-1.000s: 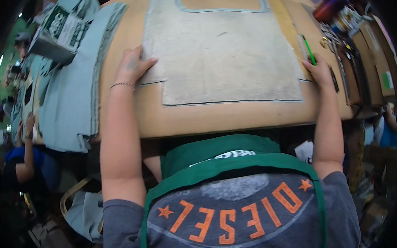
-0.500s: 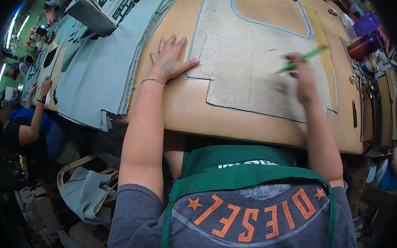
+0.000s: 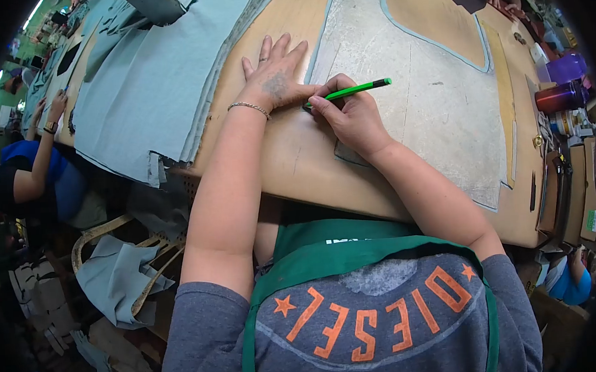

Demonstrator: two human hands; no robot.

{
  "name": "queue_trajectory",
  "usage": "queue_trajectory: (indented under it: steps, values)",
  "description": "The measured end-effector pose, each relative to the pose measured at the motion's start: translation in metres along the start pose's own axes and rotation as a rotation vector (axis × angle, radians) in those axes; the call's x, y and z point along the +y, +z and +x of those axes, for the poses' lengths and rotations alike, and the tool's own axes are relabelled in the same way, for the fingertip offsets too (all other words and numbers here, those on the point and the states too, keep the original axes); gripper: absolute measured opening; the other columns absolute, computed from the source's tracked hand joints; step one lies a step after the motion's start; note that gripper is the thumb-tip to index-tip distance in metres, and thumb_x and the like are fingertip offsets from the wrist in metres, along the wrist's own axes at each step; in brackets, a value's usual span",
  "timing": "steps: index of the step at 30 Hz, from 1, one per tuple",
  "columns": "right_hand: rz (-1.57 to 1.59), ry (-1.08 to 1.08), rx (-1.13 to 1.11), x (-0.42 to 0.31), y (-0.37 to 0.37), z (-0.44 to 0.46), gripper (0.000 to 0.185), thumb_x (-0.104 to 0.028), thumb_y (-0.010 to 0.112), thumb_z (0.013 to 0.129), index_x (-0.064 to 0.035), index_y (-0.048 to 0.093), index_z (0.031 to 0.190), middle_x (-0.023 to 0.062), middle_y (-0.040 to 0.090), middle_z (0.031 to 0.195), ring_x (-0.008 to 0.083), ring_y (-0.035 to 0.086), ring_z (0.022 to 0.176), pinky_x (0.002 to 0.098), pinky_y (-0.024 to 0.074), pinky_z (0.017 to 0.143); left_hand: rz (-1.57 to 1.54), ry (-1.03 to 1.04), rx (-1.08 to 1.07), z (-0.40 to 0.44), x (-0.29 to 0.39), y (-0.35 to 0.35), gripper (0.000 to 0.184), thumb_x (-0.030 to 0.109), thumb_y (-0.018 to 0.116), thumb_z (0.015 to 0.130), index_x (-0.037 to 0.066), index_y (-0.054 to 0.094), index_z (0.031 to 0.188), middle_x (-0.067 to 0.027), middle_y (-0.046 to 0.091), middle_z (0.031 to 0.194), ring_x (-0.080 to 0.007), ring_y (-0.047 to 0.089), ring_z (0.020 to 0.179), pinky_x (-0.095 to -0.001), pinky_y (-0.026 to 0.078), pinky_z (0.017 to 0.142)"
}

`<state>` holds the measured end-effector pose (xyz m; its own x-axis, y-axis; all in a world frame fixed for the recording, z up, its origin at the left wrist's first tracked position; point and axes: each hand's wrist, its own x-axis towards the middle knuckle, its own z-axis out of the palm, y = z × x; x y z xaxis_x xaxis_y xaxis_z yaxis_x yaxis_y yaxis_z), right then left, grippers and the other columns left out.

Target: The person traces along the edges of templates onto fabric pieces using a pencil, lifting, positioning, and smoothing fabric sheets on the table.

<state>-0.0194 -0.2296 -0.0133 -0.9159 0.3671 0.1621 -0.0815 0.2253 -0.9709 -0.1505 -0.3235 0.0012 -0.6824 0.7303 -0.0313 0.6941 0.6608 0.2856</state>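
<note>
My left hand (image 3: 273,78) lies flat with its fingers spread, on the tan tabletop and against the left edge of a large pale grey flat template (image 3: 436,121). Its thumb points right, close to the other hand. Between the fingertips of my right hand (image 3: 356,121) is a green pencil (image 3: 363,88) with a black band near its upper end. The pencil slants down left, its point at the template's left corner by my left thumb; the fingers partly hide the tip. A light blue border runs around the template's cut-out at the top.
Left of my hands, stacked grey-blue leather sheets (image 3: 151,86) carry a metal box (image 3: 157,6). A yellow strip (image 3: 502,101) lies along the template's right side. A dark tumbler (image 3: 559,97) and purple container (image 3: 565,71) stand at the right edge. Other people work at left and top right.
My right hand has swept left across the template with the pencil, from its right side to the left corner beside my left hand. My left hand stays flat. The view has shifted slightly.
</note>
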Motion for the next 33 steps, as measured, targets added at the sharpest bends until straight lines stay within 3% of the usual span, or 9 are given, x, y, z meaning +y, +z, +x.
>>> queue_trajectory:
  steps: [3,6,10,19,23,27,28,32,33]
  values:
    - [-0.037,-0.009,0.016,0.001,-0.019,-0.01,0.014,-0.012,0.061,0.077,-0.0018,0.051,0.077,0.0067,0.055,0.062,0.0124,0.052,0.056,0.0262,0.0421,0.054,-0.035,0.006,0.011,-0.003,0.001,-0.002,0.1,0.064,0.066,0.048,0.022,0.032,0.131,-0.0086,0.018,0.141,-0.0286,0.006,0.131,-0.0628,0.006,0.096]
    - [0.03,0.127,0.04,-0.011,-0.045,-0.026,0.013,-0.012,0.061,0.077,-0.0029,0.052,0.075,0.0054,0.056,0.064,0.0108,0.052,0.059,0.0254,0.0422,0.055,-0.036,0.0,0.019,-0.003,0.001,0.001,0.1,0.065,0.066,0.048,0.021,0.032,0.131,-0.0085,0.017,0.141,-0.0286,0.006,0.131,-0.0628,0.006,0.096]
    - [-0.034,-0.048,0.005,0.007,-0.021,-0.011,0.014,-0.012,0.062,0.076,-0.003,0.051,0.076,0.0082,0.053,0.061,0.0135,0.049,0.056,0.0272,0.0406,0.053,-0.004,0.008,0.011,-0.001,0.002,-0.001,0.098,0.064,0.066,0.05,0.021,0.032,0.131,-0.0085,0.017,0.141,-0.0288,0.006,0.131,-0.0631,0.006,0.095]
    - [-0.05,0.068,0.11,-0.014,-0.06,-0.041,0.016,-0.014,0.062,0.076,-0.002,0.052,0.073,0.0066,0.052,0.06,0.0112,0.049,0.056,0.0254,0.0409,0.053,0.031,0.006,-0.025,0.0,0.003,-0.002,0.104,0.067,0.065,0.048,0.018,0.029,0.133,-0.0117,0.016,0.141,-0.0314,0.006,0.131,-0.0631,0.006,0.096]
    - [0.023,-0.006,0.056,-0.022,-0.052,-0.089,0.013,-0.013,0.063,0.076,-0.0025,0.055,0.075,0.0057,0.055,0.066,0.0082,0.05,0.06,0.023,0.0403,0.053,0.022,-0.013,-0.076,0.003,0.008,-0.007,0.103,0.062,0.068,0.048,0.02,0.027,0.133,-0.0108,0.016,0.141,-0.0313,0.007,0.131,-0.0637,0.012,0.095]
    - [0.067,-0.068,0.106,-0.01,-0.037,-0.097,0.012,-0.011,0.063,0.076,-0.002,0.055,0.077,0.0045,0.055,0.067,0.0089,0.05,0.06,0.0231,0.0407,0.054,0.138,0.271,0.071,-0.002,0.059,-0.011,0.083,0.051,0.067,0.061,0.021,0.032,0.131,-0.0117,0.018,0.14,-0.0355,0.012,0.129,-0.0635,0.017,0.093]
    - [0.017,0.045,-0.005,-0.017,-0.04,-0.098,0.01,-0.005,0.06,0.079,-0.0009,0.052,0.083,0.0042,0.056,0.08,0.0079,0.052,0.073,0.0203,0.0424,0.065,0.089,0.324,0.046,-0.005,0.077,-0.004,0.081,0.051,0.065,0.063,0.022,0.032,0.13,-0.0112,0.019,0.14,-0.0358,0.012,0.129,-0.0641,0.017,0.093]
    - [-0.024,-0.143,0.121,-0.009,-0.031,-0.094,0.014,-0.01,0.063,0.074,-0.0018,0.052,0.075,0.0113,0.055,0.068,0.0223,0.055,0.06,0.0312,0.0434,0.055,0.042,0.435,-0.047,-0.015,0.119,0.022,0.073,0.055,0.056,0.07,0.023,0.032,0.131,-0.0098,0.02,0.14,-0.0342,0.012,0.129,-0.066,0.016,0.092]
    - [-0.038,-0.125,0.085,-0.01,-0.034,-0.096,0.012,-0.009,0.062,0.076,-0.0015,0.052,0.076,0.0081,0.055,0.07,0.0172,0.053,0.064,0.0276,0.0426,0.057,0.061,0.448,-0.072,-0.016,0.127,0.031,0.072,0.056,0.053,0.071,0.023,0.031,0.131,-0.0096,0.02,0.14,-0.0331,0.012,0.129,-0.0664,0.016,0.092]
